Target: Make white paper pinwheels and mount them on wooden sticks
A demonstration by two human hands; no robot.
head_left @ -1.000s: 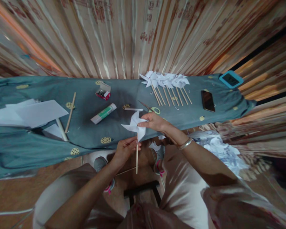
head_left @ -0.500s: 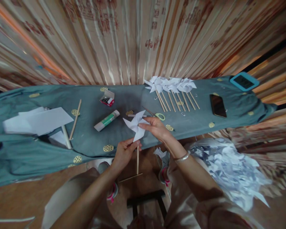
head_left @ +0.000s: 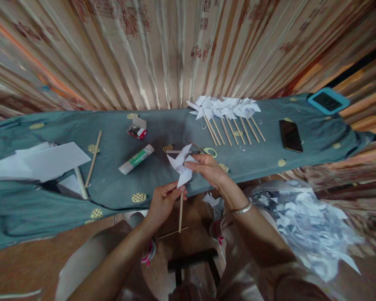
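Observation:
A white paper pinwheel [head_left: 182, 171] on a wooden stick [head_left: 181, 213] is held over the near edge of the cloth-covered table [head_left: 163, 184]. My left hand [head_left: 165, 203] is closed on the stick just under the pinwheel's blades. With thumb and fingers, my right hand [head_left: 206, 167] pinches the pinwheel at its centre from the right. Just beyond it lie scissors [head_left: 209, 151] with pale green handles and a thin white strip [head_left: 175, 152]. To the left are a green-and-white glue tube [head_left: 137, 159] and a small open box [head_left: 138, 128] of metal pins.
Several finished pinwheels [head_left: 225, 109] lie in a row at the back. A phone [head_left: 291, 135] and a blue-framed device [head_left: 329, 101] are at the right. White paper sheets [head_left: 47, 161] and a loose stick [head_left: 93, 159] lie left. A bag of paper pieces [head_left: 307, 225] stands on the floor.
The view has shifted slightly. Both hands keep their hold on the pinwheel, whose blades have turned a little.

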